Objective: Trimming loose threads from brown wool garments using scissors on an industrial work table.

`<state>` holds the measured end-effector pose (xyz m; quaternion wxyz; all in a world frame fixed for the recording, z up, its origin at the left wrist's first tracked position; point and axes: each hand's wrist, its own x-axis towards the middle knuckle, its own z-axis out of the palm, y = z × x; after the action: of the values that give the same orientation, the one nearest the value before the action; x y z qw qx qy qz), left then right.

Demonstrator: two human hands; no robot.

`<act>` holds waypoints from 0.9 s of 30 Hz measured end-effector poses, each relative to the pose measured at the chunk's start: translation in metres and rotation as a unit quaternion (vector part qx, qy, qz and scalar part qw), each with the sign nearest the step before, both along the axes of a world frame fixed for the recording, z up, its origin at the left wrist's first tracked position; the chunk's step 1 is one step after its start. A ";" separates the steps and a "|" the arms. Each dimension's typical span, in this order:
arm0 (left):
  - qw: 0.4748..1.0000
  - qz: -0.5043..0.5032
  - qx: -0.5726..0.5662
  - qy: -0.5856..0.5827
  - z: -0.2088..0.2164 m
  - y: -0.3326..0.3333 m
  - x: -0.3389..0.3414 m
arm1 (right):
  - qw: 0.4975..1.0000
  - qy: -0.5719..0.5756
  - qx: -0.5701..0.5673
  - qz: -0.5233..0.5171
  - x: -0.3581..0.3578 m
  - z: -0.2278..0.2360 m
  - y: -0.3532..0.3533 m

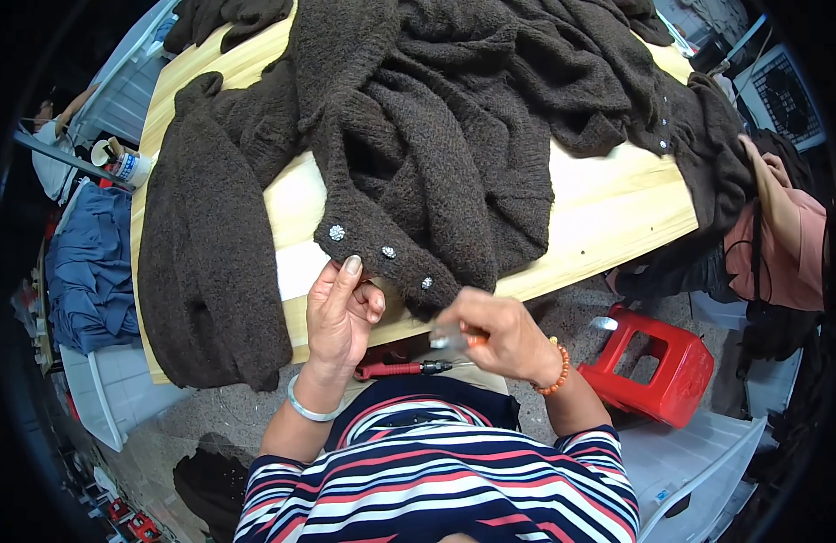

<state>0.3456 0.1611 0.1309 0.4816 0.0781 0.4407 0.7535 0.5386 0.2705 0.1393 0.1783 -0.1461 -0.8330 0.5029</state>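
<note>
A dark brown knit sweater (436, 136) lies bunched over the pale wooden table. Along its near band sit three sparkly round buttons, one of them the large button (337, 233) at the left. My left hand (339, 317) pinches the band's near edge, its thumb on the knit just below that button and its other fingers curled. To the right of the band, my right hand (499, 333) is closed and partly smeared by motion. Something small with orange and whitish parts shows at its fingers; I cannot make out its kind.
A sleeve-like brown knit piece (210, 244) covers the left of the wooden table (608, 213). A red-handled tool (395, 369) lies by my lap. A red plastic stool (653, 362) stands at the right, near another person's arm (780, 204). Blue folded cloth (90, 267) is at the left.
</note>
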 end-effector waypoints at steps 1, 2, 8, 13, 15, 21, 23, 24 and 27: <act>1.000 0.000 0.001 0.001 0.001 0.000 0.000 | 0.999 0.023 0.016 -0.038 -0.006 0.003 0.001; 1.000 0.000 0.005 0.009 0.002 -0.001 0.001 | 0.996 0.046 0.033 -0.075 -0.012 0.005 0.002; 0.999 -0.007 0.000 0.046 0.006 0.000 0.003 | 0.978 0.113 0.116 -0.134 -0.053 0.013 0.001; 0.994 -0.038 -0.011 0.100 0.001 -0.001 -0.001 | 0.973 0.117 0.175 -0.090 -0.060 0.009 0.002; 0.994 -0.005 -0.012 0.107 -0.001 0.012 -0.006 | 0.990 0.098 0.086 -0.055 -0.054 0.011 0.001; 0.992 -0.030 -0.019 0.120 -0.003 0.074 -0.060 | 0.986 0.075 -0.017 0.150 -0.032 0.019 -0.011; 0.935 -0.080 -0.036 0.343 0.000 0.100 -0.071 | 0.978 0.073 -0.055 0.189 -0.026 0.025 -0.023; 0.934 -0.083 -0.027 0.346 0.004 0.109 -0.070 | 0.973 0.084 -0.081 0.201 -0.023 0.024 -0.028; 0.705 0.046 -0.063 0.705 0.003 0.135 -0.078 | 0.967 0.045 -0.077 0.237 -0.019 0.023 -0.037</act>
<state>0.2675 0.2963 0.1342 -0.0006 0.5358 0.7012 0.4703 0.5201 0.2337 0.1622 0.0792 0.0649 -0.7938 0.5995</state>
